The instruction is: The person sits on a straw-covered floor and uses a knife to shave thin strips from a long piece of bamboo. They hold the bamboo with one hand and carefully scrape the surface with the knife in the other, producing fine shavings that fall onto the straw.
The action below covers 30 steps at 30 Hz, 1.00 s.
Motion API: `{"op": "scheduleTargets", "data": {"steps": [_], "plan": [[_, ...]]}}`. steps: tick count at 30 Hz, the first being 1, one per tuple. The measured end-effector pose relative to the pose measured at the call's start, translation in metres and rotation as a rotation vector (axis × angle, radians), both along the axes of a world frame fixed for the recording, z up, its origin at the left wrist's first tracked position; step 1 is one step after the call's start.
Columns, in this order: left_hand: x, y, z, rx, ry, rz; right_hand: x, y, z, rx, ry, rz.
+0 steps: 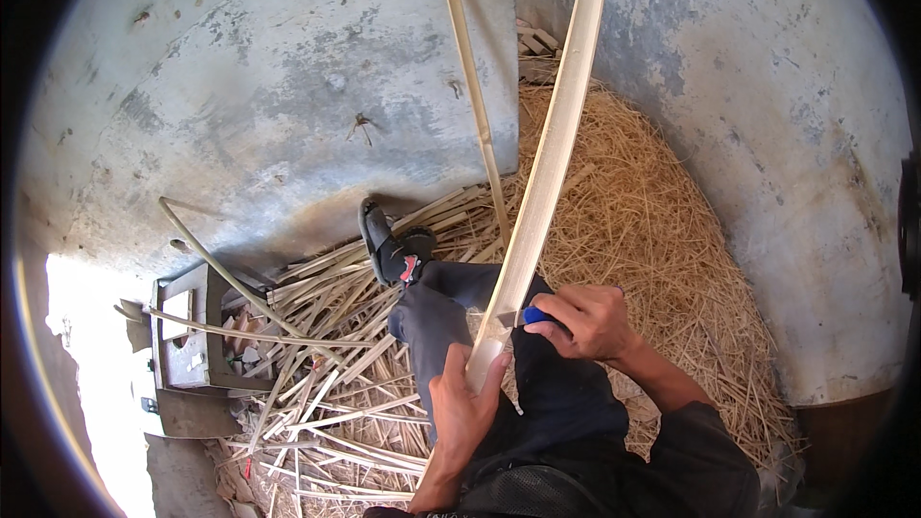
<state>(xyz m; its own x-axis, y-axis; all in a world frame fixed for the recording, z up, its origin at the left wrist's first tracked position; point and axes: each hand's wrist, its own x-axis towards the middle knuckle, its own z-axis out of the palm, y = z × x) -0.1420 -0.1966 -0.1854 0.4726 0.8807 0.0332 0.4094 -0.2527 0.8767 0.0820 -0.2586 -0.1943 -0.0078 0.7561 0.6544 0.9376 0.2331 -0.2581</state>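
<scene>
Bamboo splitting in full swing, with plenty already cut.

Biggest first: a broad heap of fine shavings (662,230) spreads beyond and to the right of the hands, and a thick tangle of split strips (336,364) lies off to their left, so a good deal of stock looks already worked. Now the long bamboo slat (547,163), running from the lap up and away past the hands. The left hand (465,403) is clamped round its near end, just below the cut. The right hand (590,321) is closed on a blue-handled knife (531,315), blade pressed into the slat close above the left hand. The split looks barely begun; nearly the whole length remains, by my judgement. A thinner strip (475,96) leans up just left of the slat.
</scene>
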Motion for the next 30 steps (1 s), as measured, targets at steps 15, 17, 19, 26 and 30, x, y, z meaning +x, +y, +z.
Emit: {"op": "scheduleTargets", "data": {"steps": [15,17,19,26,30], "plan": [[-0.037,-0.021,-0.032,-0.053,0.105,-0.044,0.104,0.014,0.017,0.16,0.129,-0.423],[-0.039,-0.013,-0.033,-0.062,0.133,-0.061,0.103,0.01,0.018,0.115,0.182,-0.411],[-0.042,-0.002,-0.039,-0.107,0.152,-0.111,0.101,0.008,0.02,0.1,0.202,-0.405],[-0.037,0.018,-0.05,-0.155,0.084,-0.311,0.1,0.006,0.017,0.126,0.175,-0.377],[-0.01,0.042,-0.061,-0.285,-0.132,-0.433,0.096,0.005,0.023,0.156,0.157,-0.353]]}}
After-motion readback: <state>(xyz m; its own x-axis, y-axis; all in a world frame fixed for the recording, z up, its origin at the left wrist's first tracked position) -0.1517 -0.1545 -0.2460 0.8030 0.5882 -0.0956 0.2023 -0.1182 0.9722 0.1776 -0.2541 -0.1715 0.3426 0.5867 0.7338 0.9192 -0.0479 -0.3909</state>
